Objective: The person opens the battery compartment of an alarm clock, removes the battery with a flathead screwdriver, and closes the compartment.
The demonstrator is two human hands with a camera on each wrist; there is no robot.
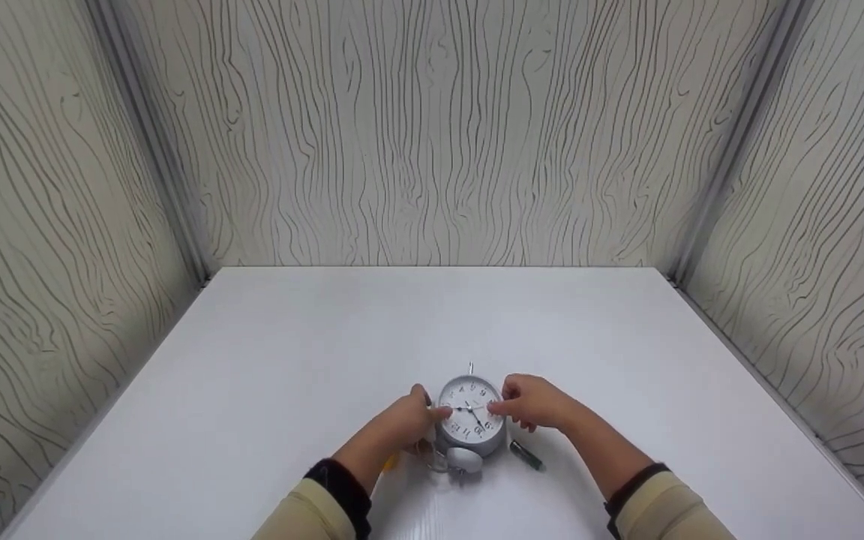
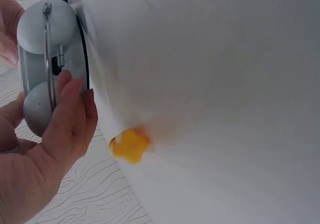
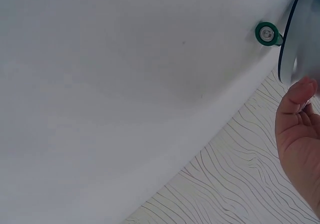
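Observation:
A grey twin-bell alarm clock (image 1: 469, 431) is held close over the white table, its dial up and its bells toward me. My left hand (image 1: 402, 420) grips one side, thumb on the dial; in the left wrist view its fingers curl round the casing beside a bell (image 2: 37, 109). On the opposite side my right hand (image 1: 541, 401) pinches the clock's edge, thumb over the dial and fingers bent. A dark green battery (image 1: 527, 454) lies on the table near the clock's right side; its round end shows in the right wrist view.
A small yellow-orange object (image 2: 129, 146) sits on the table by my left hand, mostly hidden behind that wrist in the head view. The white table (image 1: 312, 337) is bounded by wood-grain patterned panels (image 1: 432, 135) at the back and both sides.

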